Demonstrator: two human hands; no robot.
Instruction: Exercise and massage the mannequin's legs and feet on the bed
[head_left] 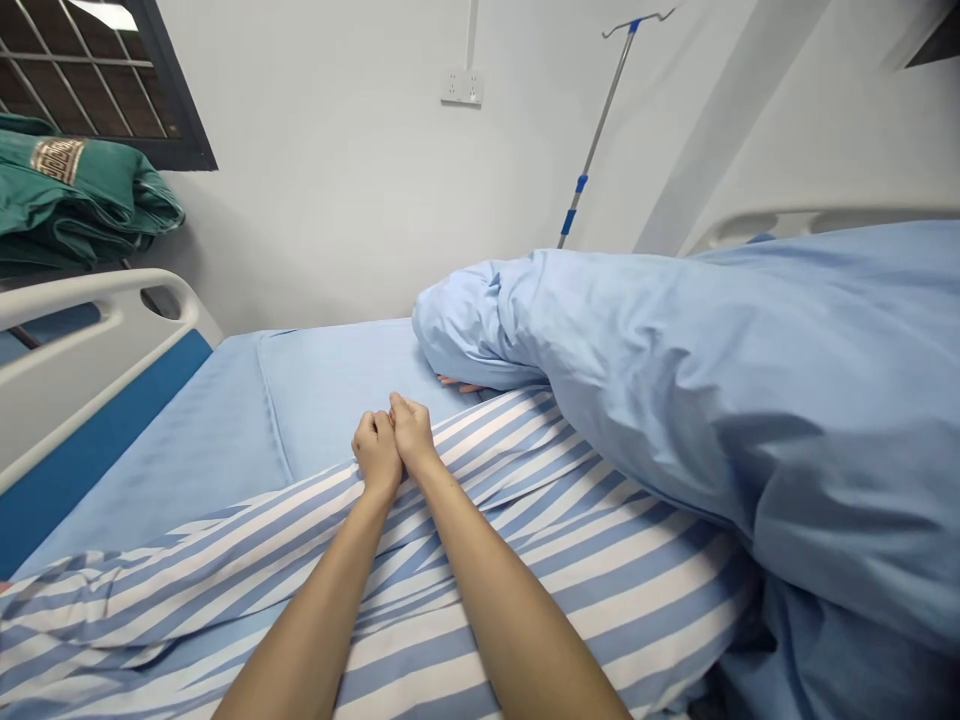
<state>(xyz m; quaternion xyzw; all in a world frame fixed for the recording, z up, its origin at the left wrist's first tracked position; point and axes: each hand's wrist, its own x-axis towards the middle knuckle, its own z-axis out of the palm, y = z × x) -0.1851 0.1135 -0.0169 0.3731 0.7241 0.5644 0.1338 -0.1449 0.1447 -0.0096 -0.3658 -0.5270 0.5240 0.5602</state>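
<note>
My left hand point(377, 450) and my right hand point(412, 432) are side by side, each curled into a fist. They touch at their inner edges, near the far border of the blue-and-white striped clothing point(615, 570). No cloth is visibly pinched or pulled up, though the undersides of the fingers are hidden. The clothing covers part of a person lying on the bed. A light blue quilt point(675, 380) hides much of that person on the right. Under the quilt's edge, bits of skin point(461, 385) show, too small to tell whether fingers or toes.
Light blue bedding point(330, 370) lies beyond my hands. A white bed end panel with a blue section point(142, 410) stands at the left. Folded green cloth point(90, 200) sits behind it, near a barred window point(82, 70). An IV pole point(600, 130) leans in view by the wall.
</note>
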